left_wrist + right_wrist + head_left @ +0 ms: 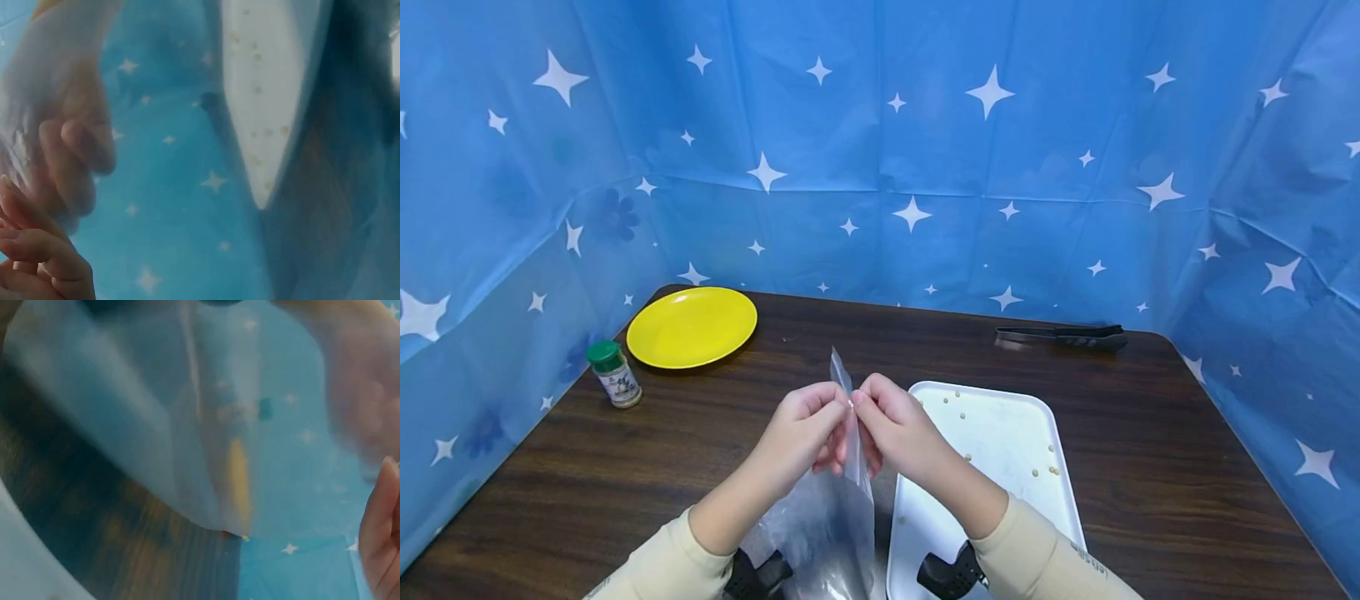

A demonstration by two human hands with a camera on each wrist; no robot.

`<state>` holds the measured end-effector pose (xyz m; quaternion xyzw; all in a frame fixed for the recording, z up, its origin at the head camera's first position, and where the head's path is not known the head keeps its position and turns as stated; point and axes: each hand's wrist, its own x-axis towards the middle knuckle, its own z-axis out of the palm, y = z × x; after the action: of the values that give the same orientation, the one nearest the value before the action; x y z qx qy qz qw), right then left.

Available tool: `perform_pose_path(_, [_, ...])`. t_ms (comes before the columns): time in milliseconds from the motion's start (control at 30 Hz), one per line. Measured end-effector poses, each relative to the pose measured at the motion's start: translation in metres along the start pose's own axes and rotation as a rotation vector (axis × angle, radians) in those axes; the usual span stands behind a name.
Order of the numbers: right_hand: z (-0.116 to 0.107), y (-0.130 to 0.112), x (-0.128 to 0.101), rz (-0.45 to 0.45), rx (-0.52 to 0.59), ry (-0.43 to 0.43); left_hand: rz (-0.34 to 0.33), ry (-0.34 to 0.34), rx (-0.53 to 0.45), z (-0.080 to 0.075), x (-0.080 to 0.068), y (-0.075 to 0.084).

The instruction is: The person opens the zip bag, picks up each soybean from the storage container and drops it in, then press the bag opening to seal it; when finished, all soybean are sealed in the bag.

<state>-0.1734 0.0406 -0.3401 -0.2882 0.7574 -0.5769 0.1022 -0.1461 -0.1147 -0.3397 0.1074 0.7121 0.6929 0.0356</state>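
Note:
A clear plastic bag hangs upright from both hands over the near part of the table. My left hand pinches its upper edge from the left, thumb against bent fingers. From the other side my right hand pinches the same edge, the two sets of fingertips meeting. A corner of the film sticks up beyond them. Through the blurry film, the left wrist view shows the right hand, and the right wrist view shows the left hand.
A white tray with several small beige round pieces lies under the right forearm. Far left are a yellow plate and a green-capped jar. Black-handled tongs lie at the back right. Blue star-patterned cloth surrounds the table.

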Motion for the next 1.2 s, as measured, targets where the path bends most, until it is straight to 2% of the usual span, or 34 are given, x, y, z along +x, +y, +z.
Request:
perform_pose_path(133, [-0.002, -0.006, -0.003, 0.005, 0.001, 0.009, 0.070, -0.044, 0.011, -0.001, -0.003, 0.000])
perform_pose_path(233, [-0.004, -0.010, -0.005, -0.022, -0.059, 0.013, 0.111, -0.085, 0.023, -0.001, -0.004, 0.000])
perform_pose_path(400, [-0.005, -0.013, -0.006, -0.091, -0.213, 0.060, 0.128, -0.120, 0.035, -0.003, -0.004, 0.003])
perform_pose_path(500, [-0.005, -0.014, -0.005, -0.127, -0.290, 0.070, 0.086, -0.098, 0.049, -0.005, -0.004, 0.005])
perform_pose_path(700, [-0.006, -0.014, -0.006, -0.191, -0.343, 0.029, -0.017, -0.047, 0.010, -0.010, 0.000, 0.007])
perform_pose_path(833, [-0.004, -0.012, -0.007, -0.240, -0.327, 0.002, -0.037, -0.008, -0.051, -0.011, 0.001, 0.005])
perform_pose_path(900, [-0.002, -0.011, -0.008, -0.237, -0.296, -0.009, -0.044, 0.016, -0.077, -0.010, 0.001, 0.004])
perform_pose_path(1033, [0.000, -0.013, -0.009, -0.146, -0.196, -0.024, -0.045, 0.043, -0.095, -0.009, 0.000, 0.002])
perform_pose_path(1200, [0.002, -0.016, -0.010, -0.056, -0.118, 0.009, -0.033, 0.037, -0.082, -0.009, -0.001, 0.001])
